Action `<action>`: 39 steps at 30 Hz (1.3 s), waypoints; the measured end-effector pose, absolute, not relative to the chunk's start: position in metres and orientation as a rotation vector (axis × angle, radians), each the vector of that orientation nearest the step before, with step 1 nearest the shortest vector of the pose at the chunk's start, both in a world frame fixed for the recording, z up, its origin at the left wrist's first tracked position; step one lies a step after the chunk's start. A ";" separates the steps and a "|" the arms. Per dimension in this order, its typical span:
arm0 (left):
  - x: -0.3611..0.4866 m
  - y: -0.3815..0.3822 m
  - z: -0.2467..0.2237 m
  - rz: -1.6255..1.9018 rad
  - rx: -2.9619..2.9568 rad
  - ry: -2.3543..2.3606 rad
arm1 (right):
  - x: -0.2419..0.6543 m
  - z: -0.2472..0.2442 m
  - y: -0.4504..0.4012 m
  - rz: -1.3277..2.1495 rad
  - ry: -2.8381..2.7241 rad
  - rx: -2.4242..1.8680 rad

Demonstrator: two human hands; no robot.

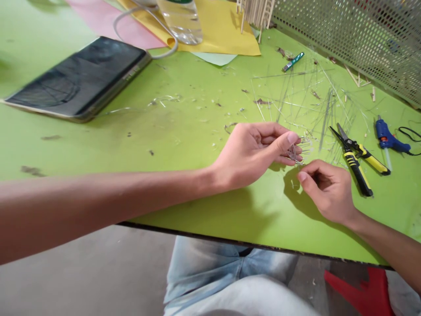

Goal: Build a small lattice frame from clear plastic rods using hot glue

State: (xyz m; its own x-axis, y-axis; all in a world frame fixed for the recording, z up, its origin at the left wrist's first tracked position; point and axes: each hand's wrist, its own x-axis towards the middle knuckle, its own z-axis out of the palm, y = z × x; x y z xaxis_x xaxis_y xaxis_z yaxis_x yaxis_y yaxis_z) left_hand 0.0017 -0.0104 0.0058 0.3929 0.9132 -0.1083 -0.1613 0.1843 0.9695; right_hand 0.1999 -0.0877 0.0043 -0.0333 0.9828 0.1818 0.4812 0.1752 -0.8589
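Between the thumb and fingers of my left hand (259, 149) is a small wire piece (292, 152) with several thin prongs pointing right. My right hand (329, 188) is closed in a pinch at the lower right end of this piece, thumb against forefinger. Whatever its fingertips hold is too small to make out. Both hands hover over the green table (184, 149) near its front edge. Beyond them lie many loose thin wires (325, 109). Right of my hands are yellow-and-black cutting pliers (357, 156), jaws apart.
A blue glue gun (390, 136) lies at the right, a green lighter-like item (293, 62) farther back. A perforated metal panel (355, 48) borders the back right. On the left rests a dark tablet-like device (79, 79). A clear bottle (182, 22) stands on yellow paper (226, 30) near a stick structure (256, 13).
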 end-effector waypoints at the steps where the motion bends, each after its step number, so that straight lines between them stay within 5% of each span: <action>1: 0.002 -0.010 0.006 0.902 1.124 0.847 | 0.200 0.004 -0.088 0.774 -1.634 -1.423; 39: -0.004 -0.003 0.007 0.873 1.268 0.841 | 0.201 0.000 -0.088 0.766 -1.612 -1.399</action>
State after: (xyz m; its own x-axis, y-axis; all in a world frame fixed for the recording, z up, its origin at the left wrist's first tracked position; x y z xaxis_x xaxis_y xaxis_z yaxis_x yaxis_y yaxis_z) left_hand -0.0042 -0.0034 0.0071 0.4359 0.8989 -0.0458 -0.0795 0.0892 0.9928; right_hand 0.2009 -0.0880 -0.0001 -0.0170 0.9790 0.2033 0.4608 0.1881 -0.8673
